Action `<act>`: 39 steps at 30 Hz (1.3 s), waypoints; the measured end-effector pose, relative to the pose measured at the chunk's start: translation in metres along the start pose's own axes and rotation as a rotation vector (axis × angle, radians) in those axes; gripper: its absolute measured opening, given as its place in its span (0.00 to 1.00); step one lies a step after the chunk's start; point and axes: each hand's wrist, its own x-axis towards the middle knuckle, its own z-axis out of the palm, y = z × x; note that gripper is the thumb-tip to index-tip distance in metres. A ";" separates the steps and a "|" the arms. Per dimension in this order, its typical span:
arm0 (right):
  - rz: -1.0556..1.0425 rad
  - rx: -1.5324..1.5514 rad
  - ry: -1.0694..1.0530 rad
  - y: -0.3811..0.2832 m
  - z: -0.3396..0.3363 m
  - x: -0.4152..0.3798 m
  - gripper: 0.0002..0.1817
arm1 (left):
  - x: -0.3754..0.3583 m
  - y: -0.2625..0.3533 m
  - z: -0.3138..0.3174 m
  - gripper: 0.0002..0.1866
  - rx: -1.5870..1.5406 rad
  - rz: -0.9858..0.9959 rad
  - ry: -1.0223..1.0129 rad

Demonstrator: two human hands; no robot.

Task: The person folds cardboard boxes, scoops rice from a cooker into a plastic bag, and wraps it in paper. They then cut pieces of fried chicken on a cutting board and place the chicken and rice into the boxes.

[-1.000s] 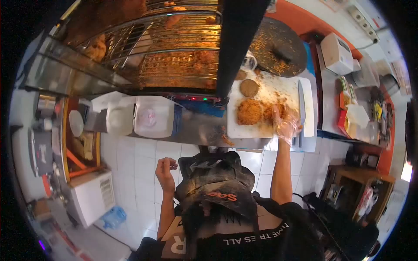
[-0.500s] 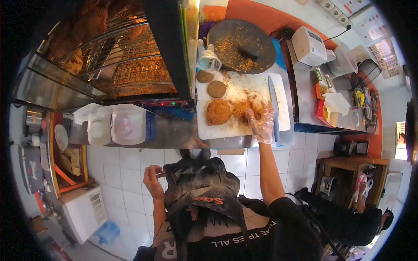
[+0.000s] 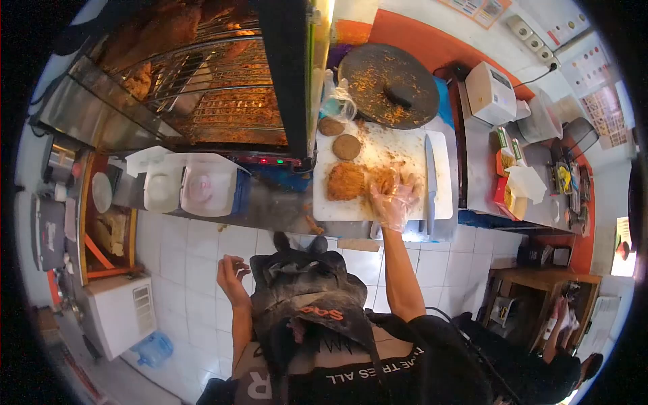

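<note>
My right hand, in a clear plastic glove, has its fingers curved over broken pieces of crumbed fried chicken on the white cutting board. Just left of these lies a larger golden-brown fried piece. Two round brown patties sit behind it. Along the board's right side rests a knife, apart from my hand. My bare left hand hangs low beside my apron, away from the counter, its fingers loosely bent and holding nothing.
A dark stone mortar with a pestle and crumbs stands behind the board. On the left is a glass display case with fried food on racks. Plastic tubs sit below it. Another person is at lower right.
My right hand has moved left, away from the knife, with its fingers now drawn in over the broken chicken. My left hand stays low. The whole view has shifted slightly.
</note>
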 end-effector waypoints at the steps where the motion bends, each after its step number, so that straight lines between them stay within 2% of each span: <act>1: -0.011 0.004 0.002 0.000 0.001 0.000 0.42 | 0.001 0.002 -0.001 0.17 -0.013 -0.011 0.013; 4: -0.085 0.249 -0.012 0.006 0.006 0.007 0.41 | 0.005 0.007 -0.005 0.17 -0.042 -0.014 0.037; 9: -0.282 0.295 0.126 0.006 0.019 0.012 0.42 | 0.013 0.014 -0.021 0.17 -0.018 -0.004 0.030; 11: -0.175 0.501 0.029 0.007 0.019 0.014 0.40 | 0.016 0.018 -0.025 0.17 -0.040 -0.012 0.046; 13: -0.156 0.442 -0.017 0.013 0.025 0.018 0.38 | 0.022 0.020 -0.032 0.17 -0.060 -0.014 0.043; 15: 0.118 0.945 -0.044 0.025 0.028 0.025 0.38 | 0.032 0.021 -0.040 0.17 -0.077 -0.015 0.035; 17: 0.338 0.685 0.024 0.038 0.027 0.026 0.31 | 0.046 0.018 -0.054 0.16 -0.094 -0.031 0.027; 18: 0.326 0.769 0.007 0.035 0.022 0.016 0.27 | 0.053 0.019 -0.061 0.16 -0.091 -0.039 0.019; 19: 0.310 0.855 -0.011 0.025 0.010 0.006 0.24 | 0.063 0.018 -0.071 0.17 -0.099 -0.048 -0.008; 20: 0.377 1.186 -0.204 -0.044 -0.075 -0.009 0.18 | 0.073 0.019 -0.077 0.16 -0.096 -0.054 -0.008; 21: 0.268 1.269 -0.302 -0.079 -0.093 -0.023 0.19 | 0.084 0.020 -0.081 0.15 -0.092 -0.065 -0.017; 22: 0.222 1.194 -0.299 -0.124 -0.110 -0.044 0.20 | 0.096 0.018 -0.086 0.15 -0.070 -0.047 -0.014; 23: 0.145 1.227 -0.408 -0.161 -0.117 -0.064 0.23 | 0.106 0.029 -0.083 0.14 -0.042 -0.033 -0.003; 24: -0.185 1.201 -0.326 -0.210 -0.121 -0.079 0.25 | 0.119 0.031 -0.086 0.14 -0.040 -0.005 -0.029; 25: -0.167 1.343 -0.436 -0.252 -0.121 -0.095 0.27 | 0.133 0.034 -0.088 0.14 -0.036 0.025 -0.061; 26: -0.238 1.117 -0.435 -0.297 -0.138 -0.103 0.29 | 0.146 0.039 -0.089 0.14 -0.030 0.026 -0.085; 27: -0.289 1.089 -0.363 -0.327 -0.091 -0.114 0.30 | 0.158 0.044 -0.089 0.14 0.042 0.083 -0.085; 28: -0.352 0.924 -0.331 -0.350 -0.053 -0.125 0.32 | 0.168 0.047 -0.090 0.14 0.112 0.139 -0.086; 29: -0.340 0.766 -0.364 -0.371 -0.041 -0.128 0.33 | 0.177 0.051 -0.093 0.14 0.117 0.139 -0.115; 32: -0.286 0.651 -0.447 -0.404 -0.028 -0.128 0.34 | 0.191 0.069 -0.097 0.13 0.121 0.172 -0.180; 34: -0.449 0.634 -0.166 -0.400 0.004 -0.141 0.31 | 0.194 0.074 -0.103 0.13 0.128 0.168 -0.230; 35: -0.424 0.611 -0.155 -0.394 -0.011 -0.136 0.31 | 0.194 0.076 -0.101 0.12 0.126 0.175 -0.250; 37: -0.425 0.792 -0.056 -0.380 -0.053 -0.133 0.29 | 0.191 0.080 -0.097 0.12 0.130 0.169 -0.305; 38: -0.343 0.853 -0.018 -0.366 -0.090 -0.130 0.27 | 0.189 0.080 -0.094 0.11 0.137 0.191 -0.330; 39: -0.149 1.173 -0.132 -0.343 -0.096 -0.120 0.24 | 0.186 0.082 -0.089 0.10 0.144 0.213 -0.354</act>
